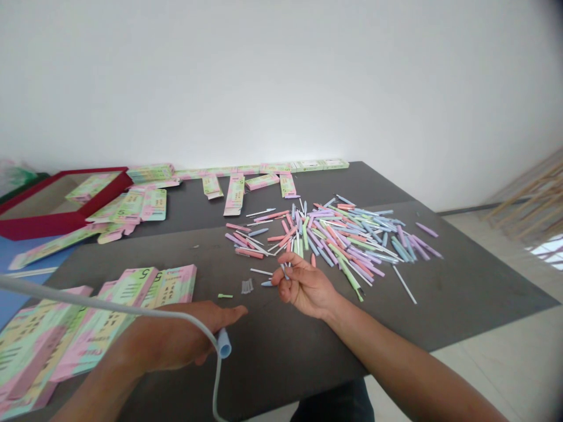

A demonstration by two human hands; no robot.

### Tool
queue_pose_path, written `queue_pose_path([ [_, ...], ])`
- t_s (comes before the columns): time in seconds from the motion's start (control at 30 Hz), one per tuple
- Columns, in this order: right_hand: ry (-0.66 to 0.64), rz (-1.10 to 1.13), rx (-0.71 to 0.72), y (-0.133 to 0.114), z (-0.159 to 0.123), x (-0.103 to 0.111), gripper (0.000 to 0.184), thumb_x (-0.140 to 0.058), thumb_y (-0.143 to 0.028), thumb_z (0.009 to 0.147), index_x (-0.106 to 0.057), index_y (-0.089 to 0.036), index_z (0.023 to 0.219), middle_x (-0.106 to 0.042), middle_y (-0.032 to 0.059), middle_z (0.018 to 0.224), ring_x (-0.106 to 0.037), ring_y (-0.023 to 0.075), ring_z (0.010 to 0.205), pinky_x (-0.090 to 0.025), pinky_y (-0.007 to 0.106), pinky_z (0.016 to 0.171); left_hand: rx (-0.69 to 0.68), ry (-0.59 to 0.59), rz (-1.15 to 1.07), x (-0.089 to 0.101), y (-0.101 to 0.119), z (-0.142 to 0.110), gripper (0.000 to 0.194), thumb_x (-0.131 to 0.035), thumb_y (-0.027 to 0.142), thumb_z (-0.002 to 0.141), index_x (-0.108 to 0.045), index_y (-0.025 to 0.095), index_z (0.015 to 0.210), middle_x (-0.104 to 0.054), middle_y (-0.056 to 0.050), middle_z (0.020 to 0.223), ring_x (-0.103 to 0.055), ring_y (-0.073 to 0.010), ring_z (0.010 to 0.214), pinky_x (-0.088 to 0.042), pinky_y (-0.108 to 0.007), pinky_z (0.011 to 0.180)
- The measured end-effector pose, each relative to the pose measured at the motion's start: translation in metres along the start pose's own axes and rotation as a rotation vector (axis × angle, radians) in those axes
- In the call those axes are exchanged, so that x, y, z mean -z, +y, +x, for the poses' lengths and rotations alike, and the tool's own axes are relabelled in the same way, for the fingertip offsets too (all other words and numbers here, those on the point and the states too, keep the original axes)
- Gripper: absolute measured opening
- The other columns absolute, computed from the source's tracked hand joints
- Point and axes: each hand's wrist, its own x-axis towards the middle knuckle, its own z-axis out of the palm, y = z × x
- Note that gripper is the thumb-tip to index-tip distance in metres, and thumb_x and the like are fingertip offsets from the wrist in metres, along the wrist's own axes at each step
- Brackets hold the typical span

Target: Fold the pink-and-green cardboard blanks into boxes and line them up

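Observation:
My right hand (304, 285) rests on the dark table (461, 281), palm up, with its fingers curled round a thin white refill at the near edge of a heap of pastel pen parts (343, 234). My left hand (185, 337) lies flat on the table in front of me and holds a light blue pen barrel (224, 344) under the palm. One fingertip points toward a small green cap (224, 296) and a little grey spring (247, 286).
Stacks of flat pink and green cartons (88, 328) lie at the near left, with more cartons (235, 190) along the table's far edge. A red tray (48, 202) sits at the far left. A grey cable (109, 308) crosses in front of my left arm.

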Motion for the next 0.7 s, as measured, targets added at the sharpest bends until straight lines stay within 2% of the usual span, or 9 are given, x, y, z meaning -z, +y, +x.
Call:
queue_pose_path([
  [0.17, 0.013, 0.006, 0.009, 0.0, 0.001, 0.0, 0.019, -0.068, -0.029, 0.082, -0.057, -0.016, 0.09, -0.075, 0.005, 0.077, -0.066, 0.0122, 0.05, -0.051, 0.02, 0.046, 0.029, 0.005, 0.008, 0.003, 0.006, -0.003, 0.063, -0.045, 0.01, 0.082, -0.046, 0.025, 0.143, -0.069, -0.001, 0.074, -0.066, -0.0195, 0.066, -0.044, -0.021, 0.055],
  [0.33, -0.034, 0.064, -0.063, -0.006, 0.0, -0.003, 0.026, -0.059, -0.04, 0.085, -0.059, -0.014, 0.09, -0.075, 0.0071, 0.078, -0.068, 0.0138, 0.054, -0.053, 0.022, 0.049, 0.039, -0.022, 0.013, 0.003, 0.007, -0.001, 0.062, -0.046, 0.013, 0.084, -0.046, 0.028, 0.143, -0.07, -0.002, 0.078, -0.066, -0.02, 0.067, -0.045, -0.022, 0.056],
  [0.53, -0.084, 0.078, -0.068, -0.011, -0.005, -0.002, 0.027, -0.056, -0.034, 0.077, -0.058, -0.014, 0.096, -0.075, 0.0088, 0.081, -0.068, 0.0153, 0.055, -0.054, 0.025, 0.05, 0.052, -0.047, 0.032, 0.001, 0.005, 0.0, 0.067, -0.048, 0.012, 0.08, -0.043, 0.028, 0.145, -0.071, -0.002, 0.082, -0.066, -0.0196, 0.071, -0.046, -0.022, 0.059],
  [0.7, -0.099, 0.082, -0.082, -0.012, -0.006, 0.0, 0.02, -0.051, -0.03, 0.082, -0.054, -0.016, 0.096, -0.075, 0.0075, 0.079, -0.069, 0.0161, 0.054, -0.053, 0.024, 0.047, 0.023, -0.012, 0.052, -0.004, 0.0, 0.0, 0.067, -0.049, 0.012, 0.08, -0.043, 0.031, 0.144, -0.071, -0.001, 0.084, -0.067, -0.0195, 0.071, -0.044, -0.021, 0.056],
])
